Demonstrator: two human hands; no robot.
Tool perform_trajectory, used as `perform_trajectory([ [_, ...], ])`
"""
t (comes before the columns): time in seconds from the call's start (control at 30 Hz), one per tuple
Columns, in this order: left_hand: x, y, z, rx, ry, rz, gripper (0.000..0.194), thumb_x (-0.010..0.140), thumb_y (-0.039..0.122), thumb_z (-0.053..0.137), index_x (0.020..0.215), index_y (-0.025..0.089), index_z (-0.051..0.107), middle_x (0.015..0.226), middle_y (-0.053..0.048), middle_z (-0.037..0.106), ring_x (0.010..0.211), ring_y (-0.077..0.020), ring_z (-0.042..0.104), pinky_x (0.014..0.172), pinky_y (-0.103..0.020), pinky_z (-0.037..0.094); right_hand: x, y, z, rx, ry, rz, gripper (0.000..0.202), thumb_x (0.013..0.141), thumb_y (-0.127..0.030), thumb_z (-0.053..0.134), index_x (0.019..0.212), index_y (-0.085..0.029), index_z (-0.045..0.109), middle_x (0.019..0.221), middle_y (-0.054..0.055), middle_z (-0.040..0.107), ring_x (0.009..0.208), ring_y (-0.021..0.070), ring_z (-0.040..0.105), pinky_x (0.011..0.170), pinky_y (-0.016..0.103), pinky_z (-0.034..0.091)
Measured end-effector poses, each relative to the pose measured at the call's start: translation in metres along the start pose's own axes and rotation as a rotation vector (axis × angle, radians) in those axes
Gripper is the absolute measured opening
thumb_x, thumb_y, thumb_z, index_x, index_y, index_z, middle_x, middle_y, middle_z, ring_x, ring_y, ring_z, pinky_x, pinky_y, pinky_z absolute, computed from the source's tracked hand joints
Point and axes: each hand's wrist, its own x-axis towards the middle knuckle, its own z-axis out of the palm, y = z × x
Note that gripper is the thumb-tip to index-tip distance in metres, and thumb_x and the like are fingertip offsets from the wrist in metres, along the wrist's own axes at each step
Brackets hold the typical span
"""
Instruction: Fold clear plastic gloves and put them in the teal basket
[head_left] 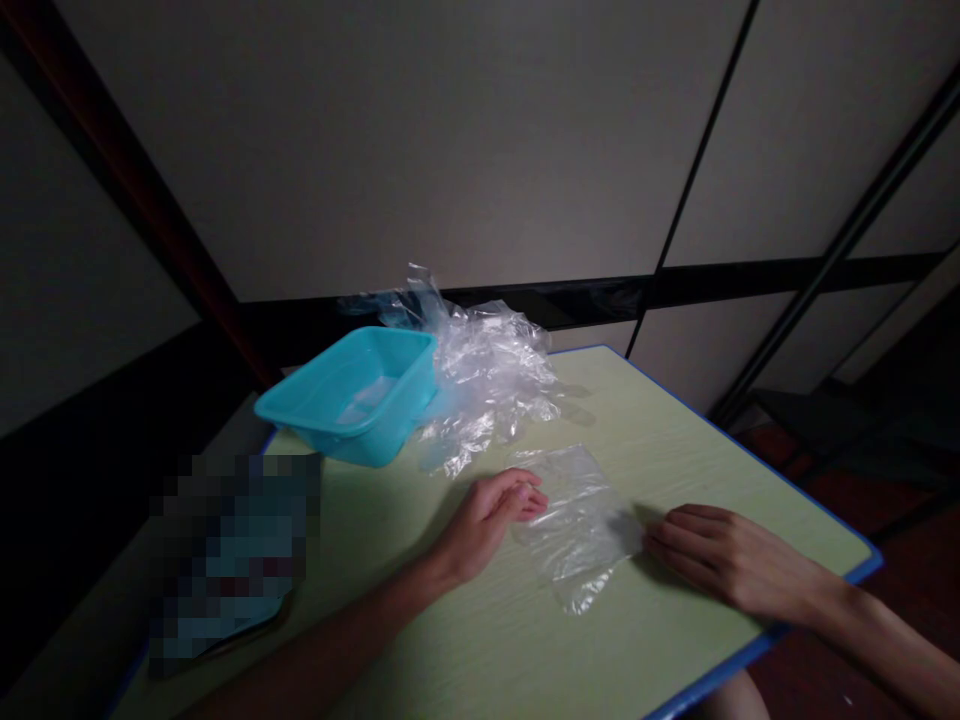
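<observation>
A thin clear plastic bag point(581, 515) lies spread fairly flat on the pale green table, between my two hands. My left hand point(487, 520) rests on its side at the bag's left edge, fingers loosely curved and the fingertips over or against the plastic. Palm down, my right hand point(712, 555) lies by the bag's right edge, with slightly bent fingers close together; whether its fingertips touch the plastic I cannot tell. Behind the left hand, a loose heap of crumpled clear bags point(491, 365) leans against a turquoise plastic basin point(375, 440).
Inside the basin is a flat, pale, see-through item point(367, 398). A blurred-out package point(232, 570) lies at the table's left edge. The green table point(675, 440) has a blue rim and stands close to a light panelled wall or cabinet point(450, 150).
</observation>
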Motion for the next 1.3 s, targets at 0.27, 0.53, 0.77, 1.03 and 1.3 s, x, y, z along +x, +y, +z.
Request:
perform_trajectory([
  [0.27, 0.001, 0.001, 0.001, 0.004, 0.011, -0.017, 0.04, 0.076, 0.051, 0.051, 0.088, 0.013, 0.054, 0.084, -0.009, 0.063, 0.081, -0.0201, 0.062, 0.075, -0.033, 0.048, -0.002, -0.001, 0.007, 0.144, 0.078, 0.095, 0.027, 0.09, -0.009, 0.033, 0.109, -0.012, 0.052, 0.109, 0.014, 0.061, 0.097, 0.0194, 0.058, 0.073, 0.03, 0.054],
  [0.53, 0.001, 0.003, 0.001, -0.008, 0.01, -0.019, 0.044, 0.076, 0.054, 0.051, 0.087, 0.012, 0.054, 0.083, -0.01, 0.064, 0.081, -0.0208, 0.062, 0.075, -0.033, 0.048, 0.015, 0.018, 0.023, 0.271, 0.047, 0.149, 0.026, 0.088, -0.012, 0.036, 0.107, -0.015, 0.054, 0.102, 0.012, 0.061, 0.093, 0.0195, 0.056, 0.076, 0.035, 0.05],
  [0.77, -0.003, 0.002, 0.001, 0.103, 0.108, 0.1, 0.028, 0.082, 0.041, 0.046, 0.084, 0.014, 0.053, 0.077, -0.006, 0.063, 0.074, -0.0181, 0.062, 0.065, -0.028, 0.046, 0.022, 0.03, 0.034, 0.402, 0.011, 0.227, 0.026, 0.089, -0.013, 0.034, 0.104, -0.017, 0.055, 0.1, 0.009, 0.061, 0.093, 0.0175, 0.057, 0.078, 0.033, 0.048],
  [1.03, -0.005, 0.003, 0.002, 0.251, 0.242, 0.114, 0.013, 0.082, 0.027, 0.04, 0.087, 0.017, 0.046, 0.065, 0.003, 0.055, 0.055, -0.0137, 0.061, 0.053, -0.024, 0.043, 0.017, 0.031, 0.039, 0.433, 0.034, 0.23, 0.024, 0.089, -0.014, 0.037, 0.103, -0.017, 0.056, 0.103, 0.009, 0.061, 0.095, 0.0176, 0.056, 0.08, 0.034, 0.048],
  [1.3, -0.004, 0.002, 0.001, 0.281, 0.271, 0.12, 0.014, 0.081, 0.028, 0.041, 0.085, 0.017, 0.047, 0.063, 0.003, 0.053, 0.054, -0.0155, 0.062, 0.053, -0.026, 0.045, 0.019, 0.032, 0.036, 0.463, 0.045, 0.234, 0.026, 0.089, -0.016, 0.036, 0.103, -0.017, 0.058, 0.1, 0.01, 0.062, 0.093, 0.018, 0.057, 0.078, 0.034, 0.048],
])
